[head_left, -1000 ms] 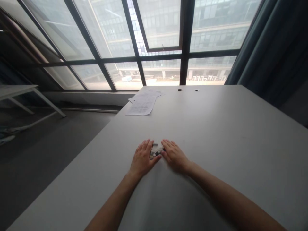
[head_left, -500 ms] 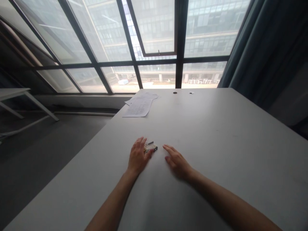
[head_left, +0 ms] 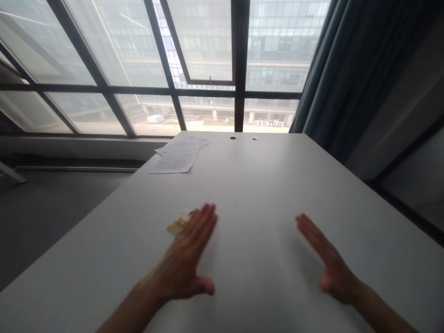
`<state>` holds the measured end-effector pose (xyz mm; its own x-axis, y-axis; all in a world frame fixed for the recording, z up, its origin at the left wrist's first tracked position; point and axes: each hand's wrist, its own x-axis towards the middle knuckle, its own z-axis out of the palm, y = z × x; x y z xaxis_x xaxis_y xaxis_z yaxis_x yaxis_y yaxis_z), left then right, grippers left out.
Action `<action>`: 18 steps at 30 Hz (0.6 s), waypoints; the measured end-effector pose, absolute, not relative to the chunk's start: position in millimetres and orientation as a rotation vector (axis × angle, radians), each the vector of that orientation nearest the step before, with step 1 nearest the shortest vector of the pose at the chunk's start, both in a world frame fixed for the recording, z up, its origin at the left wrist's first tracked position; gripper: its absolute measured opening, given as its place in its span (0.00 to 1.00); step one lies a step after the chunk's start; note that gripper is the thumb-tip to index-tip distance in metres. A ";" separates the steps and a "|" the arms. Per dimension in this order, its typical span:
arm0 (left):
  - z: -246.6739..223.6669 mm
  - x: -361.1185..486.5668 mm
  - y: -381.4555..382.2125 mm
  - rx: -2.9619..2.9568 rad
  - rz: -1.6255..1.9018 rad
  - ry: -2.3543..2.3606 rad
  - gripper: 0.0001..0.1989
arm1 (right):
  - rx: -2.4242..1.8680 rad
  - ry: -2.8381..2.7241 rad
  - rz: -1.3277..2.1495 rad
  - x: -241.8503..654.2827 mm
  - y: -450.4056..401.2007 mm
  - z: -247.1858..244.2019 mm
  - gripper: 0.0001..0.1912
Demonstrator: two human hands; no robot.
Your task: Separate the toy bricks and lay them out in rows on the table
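Observation:
My left hand [head_left: 189, 259] is raised over the white table with fingers stretched out and thumb apart, holding nothing. Just beyond it lies a small flat cluster of yellowish and pale pieces [head_left: 177, 225], with a dark bit at its far side. My fingers cover part of this cluster, and its exact kind is too small and blurred to tell. Well to the right, my right hand [head_left: 331, 263] hovers with straight fingers and thumb apart, also holding nothing. Both hands are slightly smeared by motion.
Printed paper sheets [head_left: 176, 156] overlap near the table's far left edge. Two small round fittings, one a dark cable hole [head_left: 232, 138], sit at the far end of the white table [head_left: 256, 185]. Beyond are windows, with a dark curtain [head_left: 329, 78] at the right.
My left hand has come off the small cluster and drawn back nearer to me. My right hand has swung away to the right. The whole view has turned a little rightward.

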<state>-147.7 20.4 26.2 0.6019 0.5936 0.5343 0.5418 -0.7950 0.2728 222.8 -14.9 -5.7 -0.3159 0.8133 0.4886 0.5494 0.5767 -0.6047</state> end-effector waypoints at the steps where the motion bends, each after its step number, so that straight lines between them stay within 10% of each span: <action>1: 18.6 -136.8 14.6 2.814 0.664 0.869 0.53 | -1.027 -2.323 0.435 217.4 -22.0 -9.7 0.49; 6: -30.7 -118.1 11.4 2.732 0.029 0.736 0.50 | -1.027 -2.837 0.576 197.2 -31.3 -36.2 0.50; 14: -28.6 -120.4 12.7 2.683 0.030 0.760 0.49 | -1.071 -2.780 0.681 194.4 -32.1 -29.3 0.49; 18: -36.6 -123.6 8.8 2.713 0.251 0.789 0.41 | -1.207 -2.479 0.703 188.3 -32.0 -38.1 0.33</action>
